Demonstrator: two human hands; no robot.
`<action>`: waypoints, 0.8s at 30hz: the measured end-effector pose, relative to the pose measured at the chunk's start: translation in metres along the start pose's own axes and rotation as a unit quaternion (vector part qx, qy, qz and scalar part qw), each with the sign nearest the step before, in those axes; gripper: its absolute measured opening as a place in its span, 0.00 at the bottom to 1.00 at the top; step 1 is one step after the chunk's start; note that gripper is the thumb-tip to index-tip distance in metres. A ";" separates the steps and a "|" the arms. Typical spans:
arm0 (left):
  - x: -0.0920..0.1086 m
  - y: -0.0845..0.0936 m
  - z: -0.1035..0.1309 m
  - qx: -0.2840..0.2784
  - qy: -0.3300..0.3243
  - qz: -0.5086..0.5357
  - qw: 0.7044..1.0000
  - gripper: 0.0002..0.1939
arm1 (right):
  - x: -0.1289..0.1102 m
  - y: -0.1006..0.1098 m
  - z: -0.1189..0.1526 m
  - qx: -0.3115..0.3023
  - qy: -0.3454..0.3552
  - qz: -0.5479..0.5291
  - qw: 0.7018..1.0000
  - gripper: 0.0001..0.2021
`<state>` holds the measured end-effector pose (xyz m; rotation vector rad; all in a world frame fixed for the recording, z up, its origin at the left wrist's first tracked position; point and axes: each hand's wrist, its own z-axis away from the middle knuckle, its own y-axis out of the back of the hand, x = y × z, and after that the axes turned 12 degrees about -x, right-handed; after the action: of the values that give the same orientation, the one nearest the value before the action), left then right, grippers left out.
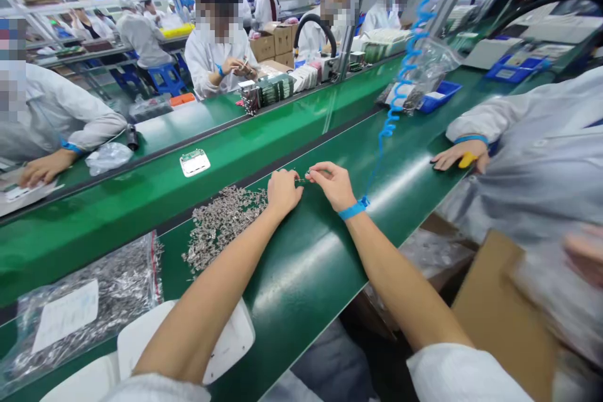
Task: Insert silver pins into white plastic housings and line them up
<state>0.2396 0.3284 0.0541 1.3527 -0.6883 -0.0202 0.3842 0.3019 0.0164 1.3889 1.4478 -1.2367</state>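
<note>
My left hand (284,192) is closed over the green worktop, its fingertips around a small thin part too small to name. Facing it, my right hand (331,183) pinches a tiny metal piece (308,175) between thumb and fingers, close to the left fingertips. A blue wrist strap (354,208) circles my right wrist, and a coiled blue cord (393,113) rises from near it. Left of my left hand spreads a loose pile of small silvery metal parts (221,223). My left forearm covers some of the white plastic pieces (235,342) on the near side.
A clear bag of metal parts (117,289) lies at the left. On the green conveyor belt (264,154) rests a white panel (195,163). A co-worker's hand (464,154) is on the worktop at right, beyond it a blue tray (440,96). Cardboard (504,320) stands below the edge.
</note>
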 end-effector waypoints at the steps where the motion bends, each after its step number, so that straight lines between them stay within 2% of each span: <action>1: 0.002 0.006 0.006 0.018 0.007 0.030 0.999 0.11 | -0.002 -0.002 0.001 -0.012 0.001 -0.003 1.000 0.18; 4: 0.009 0.028 0.046 0.020 0.019 0.188 0.982 0.13 | -0.015 -0.021 0.019 -0.063 -0.003 -0.011 0.998 0.16; 6: 0.012 0.037 0.086 0.019 0.005 0.265 0.964 0.11 | -0.025 -0.040 0.040 -0.117 0.003 -0.022 0.993 0.14; 7: 0.012 0.040 0.108 0.036 -0.003 0.280 0.959 0.08 | -0.029 -0.050 0.052 -0.150 0.012 -0.030 0.988 0.13; 10: 0.010 0.035 0.171 0.117 0.021 0.312 0.943 0.05 | -0.041 -0.075 0.083 -0.256 0.059 -0.059 0.963 0.08; 13: 0.005 0.018 0.218 0.186 0.083 0.350 0.914 0.05 | -0.043 -0.086 0.100 -0.342 0.059 -0.095 0.933 0.06; 15: 0.002 0.003 0.236 0.228 0.093 0.340 0.908 0.05 | -0.040 -0.086 0.104 -0.389 0.035 -0.114 0.914 0.07; 18: 0.000 -0.012 0.248 0.294 0.056 0.279 0.912 0.07 | -0.038 -0.084 0.104 -0.426 0.033 -0.110 0.898 0.06; 24: 0.001 -0.015 0.248 0.374 0.007 0.149 0.915 0.15 | -0.043 -0.089 0.104 -0.419 0.076 -0.041 0.904 0.05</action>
<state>0.1308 0.1045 0.0547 1.9532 -0.9327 0.5499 0.2917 0.1965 0.0448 0.8321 1.8478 -0.4219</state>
